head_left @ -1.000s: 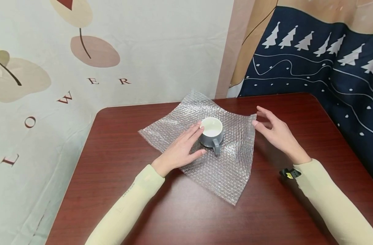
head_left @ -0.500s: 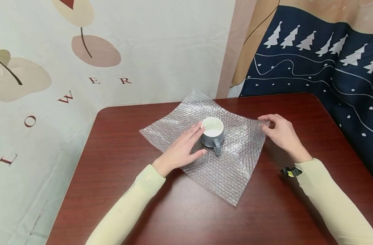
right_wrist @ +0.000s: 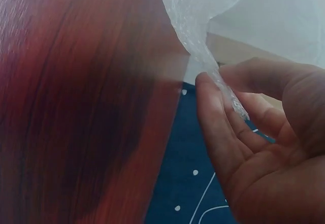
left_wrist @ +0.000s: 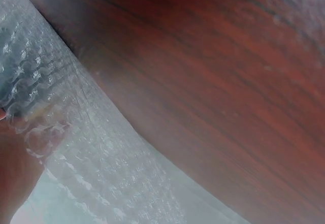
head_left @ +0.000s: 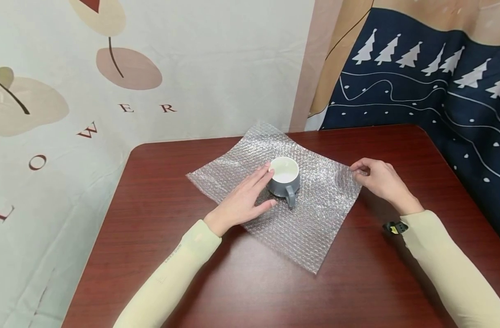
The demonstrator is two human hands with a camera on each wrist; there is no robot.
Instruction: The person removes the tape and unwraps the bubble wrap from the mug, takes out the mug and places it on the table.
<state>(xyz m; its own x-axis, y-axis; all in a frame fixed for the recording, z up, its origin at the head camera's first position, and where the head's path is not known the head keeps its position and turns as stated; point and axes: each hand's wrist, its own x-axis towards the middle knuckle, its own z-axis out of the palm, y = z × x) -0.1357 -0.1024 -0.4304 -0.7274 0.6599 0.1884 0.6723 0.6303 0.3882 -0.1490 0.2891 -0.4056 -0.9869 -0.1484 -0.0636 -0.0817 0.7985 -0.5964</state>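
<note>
A grey mug [head_left: 279, 188] with a white inside stands upright on a sheet of bubble wrap [head_left: 309, 228], its handle toward the near side. My left hand [head_left: 242, 198] lies against the mug's left side with the fingers straight, their tips at the rim. At the sheet's right corner, my right hand [head_left: 382, 181] pinches the bubble wrap between thumb and fingers. The right wrist view shows that hand [right_wrist: 238, 148] with the thin edge of the wrap [right_wrist: 195, 33] between the digits. The left wrist view has mostly wrap [left_wrist: 109, 153] and only a bit of skin.
A dark red wooden table [head_left: 151, 200] bears the sheet and mug. Behind it hangs a pale cloth [head_left: 217, 68] with printed letters, and a navy cloth [head_left: 389, 86] with white trees hangs at the right. The sheet's far corner reaches the table's back edge.
My right hand has taken hold of the bubble wrap's right corner and drawn it outward to the right, flattening that side. The left hand and the mug have stayed in place.
</note>
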